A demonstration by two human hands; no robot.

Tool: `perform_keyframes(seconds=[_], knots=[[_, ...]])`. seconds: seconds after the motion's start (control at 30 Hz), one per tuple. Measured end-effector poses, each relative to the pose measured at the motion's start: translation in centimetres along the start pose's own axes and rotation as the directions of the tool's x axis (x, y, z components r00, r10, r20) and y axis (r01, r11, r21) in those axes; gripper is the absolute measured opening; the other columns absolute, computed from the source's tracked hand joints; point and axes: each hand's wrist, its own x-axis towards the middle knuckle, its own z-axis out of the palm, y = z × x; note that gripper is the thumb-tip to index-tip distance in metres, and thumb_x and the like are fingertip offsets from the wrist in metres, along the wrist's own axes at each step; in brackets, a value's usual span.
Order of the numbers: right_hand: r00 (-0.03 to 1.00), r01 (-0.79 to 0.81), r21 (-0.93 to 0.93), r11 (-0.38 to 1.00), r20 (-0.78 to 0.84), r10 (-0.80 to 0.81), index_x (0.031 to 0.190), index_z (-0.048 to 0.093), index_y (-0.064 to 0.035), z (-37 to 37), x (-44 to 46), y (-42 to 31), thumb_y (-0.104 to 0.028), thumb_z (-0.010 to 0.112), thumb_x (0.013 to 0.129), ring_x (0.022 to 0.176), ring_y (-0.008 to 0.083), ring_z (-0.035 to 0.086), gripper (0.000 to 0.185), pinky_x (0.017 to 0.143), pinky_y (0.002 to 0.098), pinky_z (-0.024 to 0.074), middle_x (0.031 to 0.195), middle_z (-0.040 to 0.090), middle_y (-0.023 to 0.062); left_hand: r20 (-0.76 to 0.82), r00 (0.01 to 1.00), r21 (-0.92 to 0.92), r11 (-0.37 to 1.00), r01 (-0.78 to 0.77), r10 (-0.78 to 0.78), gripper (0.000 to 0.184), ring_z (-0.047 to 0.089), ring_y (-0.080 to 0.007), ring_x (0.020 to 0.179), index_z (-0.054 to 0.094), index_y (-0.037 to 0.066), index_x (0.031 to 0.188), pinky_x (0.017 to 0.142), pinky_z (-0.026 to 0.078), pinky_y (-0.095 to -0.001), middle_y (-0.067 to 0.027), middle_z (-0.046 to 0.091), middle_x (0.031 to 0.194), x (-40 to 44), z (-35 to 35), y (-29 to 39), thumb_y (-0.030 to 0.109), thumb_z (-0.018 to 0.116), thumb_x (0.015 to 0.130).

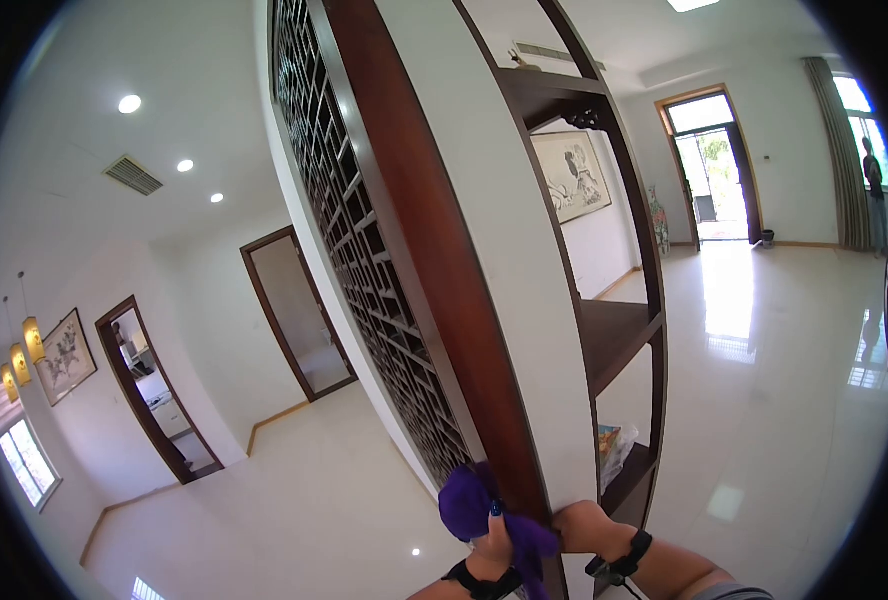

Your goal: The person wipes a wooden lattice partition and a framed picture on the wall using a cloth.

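A purple cloth (469, 505) is bunched against the lower part of the dark lattice screen (379, 270) and its reddish-brown wooden post (444, 250). My left hand (494, 543), with a black band at the wrist, grips the cloth, thumb on top. On the other side of the post, my right hand (586, 527) rests against the white panel edge (494, 230); its fingers curl toward the post and the cloth's right end, and their tips are hidden. A black strap with a cord circles the right wrist.
Dark wooden shelves (614, 345) stand just right of the post, with a plastic-wrapped item (616, 450) low down. A person (873, 185) stands by the far right curtain (836, 150). An open door (714, 180) is at the back, and doorways and hanging lamps (32, 340) are at left.
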Motion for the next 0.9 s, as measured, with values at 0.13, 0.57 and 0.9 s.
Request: perform_keyframes(seconds=[0.13,0.57,0.9], knots=[[0.998,0.062,0.034,0.997,0.006,-0.063,0.069,0.065,-0.0127,0.1,0.4,0.7,-0.026,0.060,0.067,0.070,0.0333,0.063,0.014,0.062,0.0448,0.0497,0.071,0.064,0.0107,-0.006,1.000,0.130,0.991,0.013,-0.012,0.051,0.055,-0.0303,0.108,0.042,0.000,0.130,0.096,0.043,-0.0400,-0.0162,0.053,0.123,-0.3,-0.9,-1.6,0.033,0.036,0.092],[1.000,-0.012,-0.032,0.999,-0.002,0.012,0.078,0.067,-0.0103,-1.2,-0.1,-0.8,-0.024,0.058,0.072,0.072,0.0340,0.063,0.017,0.064,0.0427,0.0515,0.074,0.065,0.0138,0.114,0.993,0.172,0.985,-0.002,-0.018,0.047,0.056,-0.0276,0.100,0.047,0.001,0.122,0.088,0.045,-0.0379,-0.0140,0.056,0.113,0.2,0.0,-0.5,0.032,0.043,0.088],[0.914,-0.382,0.443,0.811,0.049,0.404,0.092,0.061,-0.0091,0.1,-4.1,-6.0,-0.020,0.055,0.075,0.077,0.0359,0.061,0.022,0.066,0.0421,0.0483,0.078,0.063,0.0147,0.523,0.844,0.385,0.850,-0.359,0.120,0.040,0.057,-0.0258,0.091,0.053,0.003,0.112,0.081,0.045,-0.0360,-0.0111,0.058,0.102,-1.9,-1.4,3.1,0.028,0.052,0.082]])
